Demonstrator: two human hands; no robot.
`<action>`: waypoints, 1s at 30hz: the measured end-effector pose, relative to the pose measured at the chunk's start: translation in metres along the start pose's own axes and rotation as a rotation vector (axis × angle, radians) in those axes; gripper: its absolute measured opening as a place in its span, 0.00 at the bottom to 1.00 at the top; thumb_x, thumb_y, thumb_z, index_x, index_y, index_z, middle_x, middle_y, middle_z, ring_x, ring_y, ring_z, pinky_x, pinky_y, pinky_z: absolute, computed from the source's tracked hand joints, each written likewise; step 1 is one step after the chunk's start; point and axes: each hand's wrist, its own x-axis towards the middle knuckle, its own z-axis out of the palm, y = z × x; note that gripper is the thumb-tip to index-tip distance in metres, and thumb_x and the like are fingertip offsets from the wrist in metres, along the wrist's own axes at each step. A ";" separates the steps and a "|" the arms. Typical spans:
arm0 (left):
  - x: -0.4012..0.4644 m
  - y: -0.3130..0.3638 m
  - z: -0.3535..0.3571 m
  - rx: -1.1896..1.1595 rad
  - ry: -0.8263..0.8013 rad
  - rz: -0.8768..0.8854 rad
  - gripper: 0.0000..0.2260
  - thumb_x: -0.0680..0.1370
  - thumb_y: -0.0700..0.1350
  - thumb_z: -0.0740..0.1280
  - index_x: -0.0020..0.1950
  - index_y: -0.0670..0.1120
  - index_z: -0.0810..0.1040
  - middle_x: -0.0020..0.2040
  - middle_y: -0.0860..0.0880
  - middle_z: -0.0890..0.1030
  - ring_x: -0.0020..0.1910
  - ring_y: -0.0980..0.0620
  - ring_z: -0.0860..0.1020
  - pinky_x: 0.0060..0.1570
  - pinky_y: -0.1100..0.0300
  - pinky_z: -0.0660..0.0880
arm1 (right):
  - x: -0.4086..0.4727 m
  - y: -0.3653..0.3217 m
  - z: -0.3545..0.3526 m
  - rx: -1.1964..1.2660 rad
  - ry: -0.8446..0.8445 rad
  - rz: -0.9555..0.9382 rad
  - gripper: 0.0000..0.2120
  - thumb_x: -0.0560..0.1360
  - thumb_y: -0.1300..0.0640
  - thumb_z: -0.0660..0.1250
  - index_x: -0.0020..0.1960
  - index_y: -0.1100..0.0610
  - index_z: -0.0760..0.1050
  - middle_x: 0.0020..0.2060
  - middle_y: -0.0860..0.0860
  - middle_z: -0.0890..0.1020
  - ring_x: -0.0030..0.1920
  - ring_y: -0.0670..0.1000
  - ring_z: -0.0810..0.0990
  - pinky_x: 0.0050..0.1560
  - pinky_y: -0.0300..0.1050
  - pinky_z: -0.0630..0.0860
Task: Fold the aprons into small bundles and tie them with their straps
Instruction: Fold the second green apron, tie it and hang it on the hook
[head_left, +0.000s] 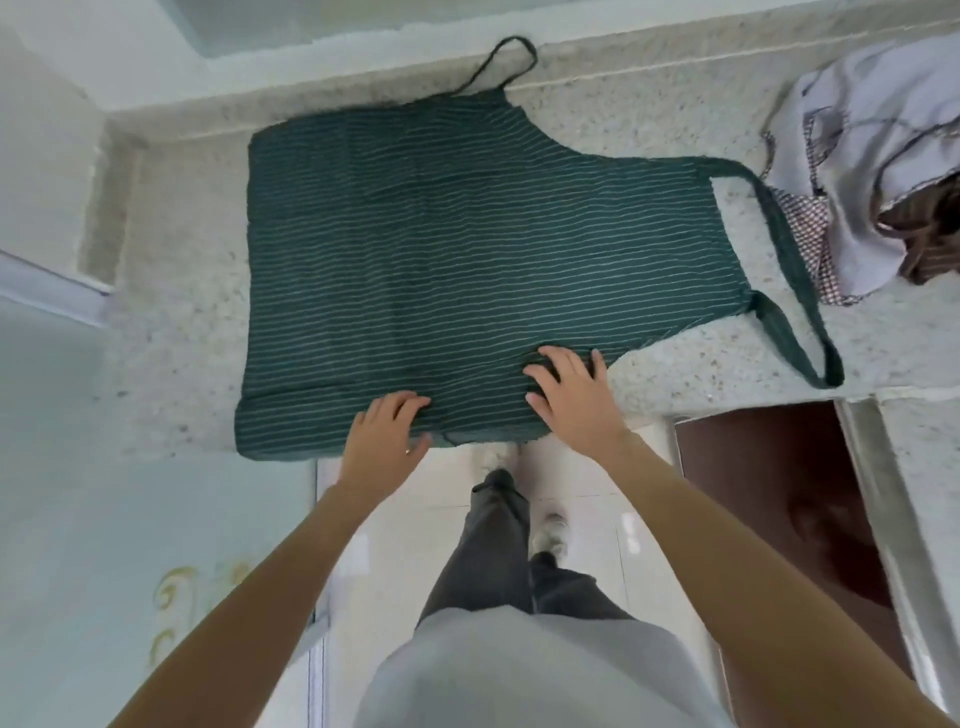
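A dark green apron (441, 249) with thin pale stripes lies spread flat on the speckled stone counter (649, 119). Its neck loop (789, 275) trails off to the right, and a thin tie strap (506, 57) loops at the far edge. My left hand (387, 428) rests with fingers straight on the apron's near edge, where the cloth hangs over the counter front. My right hand (569, 395) presses flat, fingers spread, on the near right part of the apron.
A heap of other cloths (872, 171), pale lilac, checked and brown, lies at the counter's right end. A raised ledge runs along the back. An open brown cabinet (779, 493) is below right. I stand on white floor tiles (571, 478).
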 end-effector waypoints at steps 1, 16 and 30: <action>-0.017 -0.005 0.003 0.003 -0.006 -0.044 0.20 0.76 0.50 0.66 0.68 0.47 0.71 0.66 0.47 0.72 0.64 0.45 0.70 0.63 0.47 0.66 | 0.001 -0.003 -0.001 -0.028 -0.043 0.000 0.17 0.78 0.48 0.60 0.64 0.53 0.72 0.68 0.55 0.70 0.69 0.56 0.67 0.67 0.70 0.56; 0.005 -0.041 -0.007 0.156 -0.238 -0.019 0.46 0.69 0.71 0.62 0.77 0.53 0.43 0.78 0.52 0.43 0.76 0.50 0.43 0.71 0.38 0.43 | -0.021 -0.079 0.015 -0.084 -0.038 -0.257 0.22 0.64 0.49 0.75 0.56 0.55 0.76 0.51 0.54 0.78 0.52 0.56 0.76 0.56 0.54 0.73; 0.027 -0.042 0.006 0.090 -0.131 0.089 0.38 0.66 0.66 0.69 0.70 0.51 0.62 0.77 0.41 0.49 0.75 0.36 0.44 0.69 0.34 0.42 | 0.018 -0.106 0.014 -0.261 -0.102 -0.034 0.31 0.58 0.42 0.77 0.53 0.59 0.75 0.53 0.61 0.78 0.56 0.63 0.77 0.60 0.62 0.71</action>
